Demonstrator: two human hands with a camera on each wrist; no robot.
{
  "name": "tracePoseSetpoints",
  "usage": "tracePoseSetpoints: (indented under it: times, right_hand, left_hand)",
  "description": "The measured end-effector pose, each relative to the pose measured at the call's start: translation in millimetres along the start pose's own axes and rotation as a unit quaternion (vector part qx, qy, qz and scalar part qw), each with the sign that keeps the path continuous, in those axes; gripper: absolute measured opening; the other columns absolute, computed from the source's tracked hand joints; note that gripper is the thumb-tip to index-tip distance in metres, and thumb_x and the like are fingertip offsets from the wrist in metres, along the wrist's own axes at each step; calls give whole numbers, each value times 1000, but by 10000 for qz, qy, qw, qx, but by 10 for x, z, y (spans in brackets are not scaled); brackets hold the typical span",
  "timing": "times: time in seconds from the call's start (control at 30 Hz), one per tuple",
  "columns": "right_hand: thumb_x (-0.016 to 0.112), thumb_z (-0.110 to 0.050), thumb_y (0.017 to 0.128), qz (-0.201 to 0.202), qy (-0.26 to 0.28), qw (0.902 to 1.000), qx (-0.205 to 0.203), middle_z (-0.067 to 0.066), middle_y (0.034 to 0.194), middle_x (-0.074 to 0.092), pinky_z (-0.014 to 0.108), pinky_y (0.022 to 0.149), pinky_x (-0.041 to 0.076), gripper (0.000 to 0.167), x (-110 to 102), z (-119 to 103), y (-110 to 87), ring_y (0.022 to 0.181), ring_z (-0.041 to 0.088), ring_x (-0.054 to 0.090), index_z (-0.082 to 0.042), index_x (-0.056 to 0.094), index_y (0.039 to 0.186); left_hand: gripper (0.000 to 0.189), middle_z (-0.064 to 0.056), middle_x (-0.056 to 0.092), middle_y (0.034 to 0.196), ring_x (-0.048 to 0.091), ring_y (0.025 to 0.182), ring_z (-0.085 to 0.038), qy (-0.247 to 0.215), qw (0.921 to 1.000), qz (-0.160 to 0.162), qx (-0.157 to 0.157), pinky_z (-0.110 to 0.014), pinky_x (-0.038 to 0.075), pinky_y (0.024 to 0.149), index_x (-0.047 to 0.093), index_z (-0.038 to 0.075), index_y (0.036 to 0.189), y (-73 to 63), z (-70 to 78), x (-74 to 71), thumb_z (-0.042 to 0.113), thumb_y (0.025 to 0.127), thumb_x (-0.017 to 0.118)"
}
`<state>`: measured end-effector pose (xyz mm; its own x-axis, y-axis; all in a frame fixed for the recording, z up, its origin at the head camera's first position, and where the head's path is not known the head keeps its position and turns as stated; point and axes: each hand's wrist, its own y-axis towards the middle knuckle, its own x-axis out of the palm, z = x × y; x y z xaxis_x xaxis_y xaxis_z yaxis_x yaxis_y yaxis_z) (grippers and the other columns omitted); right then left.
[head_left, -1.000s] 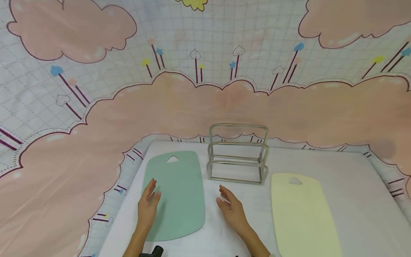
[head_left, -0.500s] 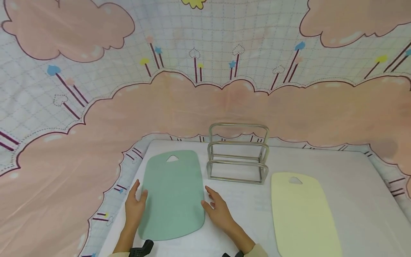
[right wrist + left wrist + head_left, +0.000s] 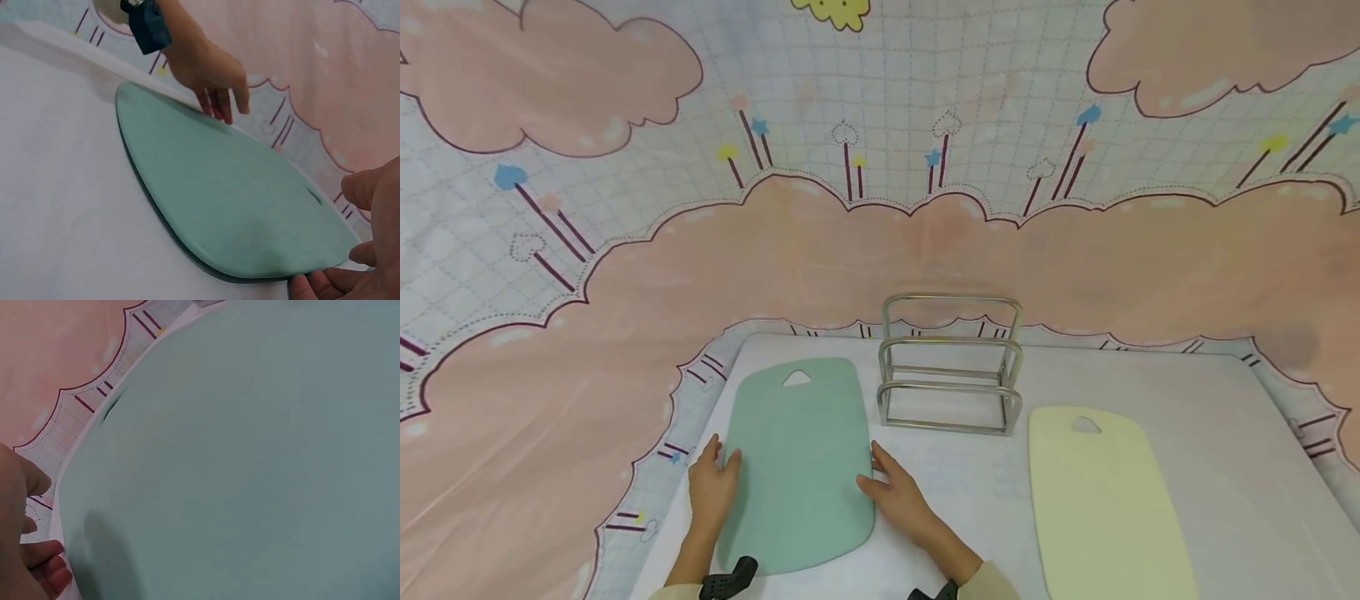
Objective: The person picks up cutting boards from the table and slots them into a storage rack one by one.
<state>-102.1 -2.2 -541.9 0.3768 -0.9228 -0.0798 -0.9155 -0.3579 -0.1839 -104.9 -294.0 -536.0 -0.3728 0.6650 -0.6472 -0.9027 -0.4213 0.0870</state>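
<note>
A green cutting board (image 3: 797, 475) with a triangular hole near its far end lies flat on the white table, between both hands. My left hand (image 3: 711, 493) is at its left edge; in the left wrist view that hand's fingertips (image 3: 53, 575) meet the rim while the thumb stands apart. At the opposite edge is my right hand (image 3: 898, 497). Its fingers (image 3: 303, 287) reach the board's rim in the right wrist view, with the thumb (image 3: 359, 189) raised away from the surface. Neither hand pinches the board.
A metal wire rack (image 3: 951, 387) with upright loops stands behind and to the right of the green board. Farther right lies a yellow cutting board (image 3: 1105, 500) on the white table (image 3: 1225, 433). A cloud-patterned cloth (image 3: 850, 250) hangs behind the table.
The left hand has moved left off the green board to its left edge. The right hand has moved left to the right edge. The board stays in place.
</note>
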Motion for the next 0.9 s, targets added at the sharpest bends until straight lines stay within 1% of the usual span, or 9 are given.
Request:
tracePoseSetpoints:
  times: [0.13,0.2,0.3,0.37,0.43,0.53,0.73,0.83,0.9]
  right_hand:
    - [57,-30,97,-75,-154,9998,38,17,147,37,51,103,34,68,-23,-4,35,130,35,40,-2,25,150]
    - [56,-31,97,-201,-72,9997,97,16,149,35,54,106,29,69,-58,-13,55,133,35,36,-2,24,151]
    - [54,-31,98,-412,386,9982,223,18,151,31,54,108,25,70,-104,-38,81,136,37,31,-1,20,151]
    - [53,-29,99,-522,813,9950,269,22,151,28,52,108,26,70,-126,-39,95,137,39,27,2,17,151]
    - [52,-27,100,-578,1180,9909,309,25,151,24,50,109,27,70,-132,-46,98,138,40,24,4,15,150]
    - [51,-28,100,-624,1526,9857,351,28,151,21,47,109,28,71,-141,-49,102,139,40,21,5,12,150]
    - [54,-33,98,-543,2242,9712,589,29,152,18,48,109,27,80,-172,-76,86,140,39,19,6,9,150]
    - [54,-34,98,-595,2502,9641,664,28,151,19,48,109,26,82,-172,-109,82,140,39,18,6,6,150]
    - [54,-35,97,-679,2574,9615,683,28,150,20,49,110,25,83,-158,-131,85,140,39,17,6,5,150]
  left_hand:
    - [51,-38,48,127,44,118,-51,-93,9999,98,-68,-57,34,98,37,-20,134,48,-12,23,6,94,55]
    - [50,-36,50,125,47,116,-50,-152,9997,179,-114,-57,37,96,39,-20,133,61,-8,37,6,94,55]
    - [49,-32,52,127,50,116,-45,-472,9973,243,-505,-51,40,94,40,-17,135,75,-9,51,11,97,53]
    - [51,-30,50,131,48,120,-41,-900,9921,219,-843,-48,40,96,37,-15,138,86,-20,57,16,99,51]
    - [55,-30,46,135,43,126,-38,-1456,9820,162,-1196,-46,36,102,33,-14,141,98,-21,52,21,101,47]
    - [59,-33,39,140,35,132,-39,-2158,9651,127,-1478,-47,27,108,28,-14,143,117,-14,52,23,101,47]
    - [64,-29,30,147,25,138,-37,-2829,9408,291,-1846,-43,19,113,29,-13,143,136,-24,81,30,100,50]
    - [61,-23,35,146,34,135,-28,-3197,9254,564,-1957,-32,25,111,35,-11,142,141,-39,82,30,99,51]
    - [57,-17,44,141,44,125,-20,-3427,9148,810,-1977,-23,32,103,40,-9,140,132,-49,71,28,99,53]
